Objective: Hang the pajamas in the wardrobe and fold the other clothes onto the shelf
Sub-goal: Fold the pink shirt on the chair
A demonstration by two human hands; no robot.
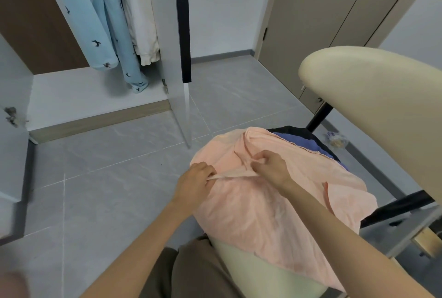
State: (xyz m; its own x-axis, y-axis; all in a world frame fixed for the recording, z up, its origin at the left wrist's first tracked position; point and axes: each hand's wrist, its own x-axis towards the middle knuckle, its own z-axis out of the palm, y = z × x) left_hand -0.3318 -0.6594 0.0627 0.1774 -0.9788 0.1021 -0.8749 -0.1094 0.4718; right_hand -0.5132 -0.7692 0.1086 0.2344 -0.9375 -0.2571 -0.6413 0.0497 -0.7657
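You have one view only, worn on your head, wide-angle and tilted forward and down. It sits close over your left hand and right hand on the peach garment at lower centre. The open wardrobe fills the upper left, farther off. The chair back crowds the right edge.

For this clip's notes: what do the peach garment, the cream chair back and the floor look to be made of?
The peach garment looks like thin matte fabric, perhaps cotton knit: it wrinkles and drapes. The cream chair back seems padded leather or vinyl: smooth, faint sheen, rounded edge. The floor looks like grey tile: veining, grout lines, slight gloss.
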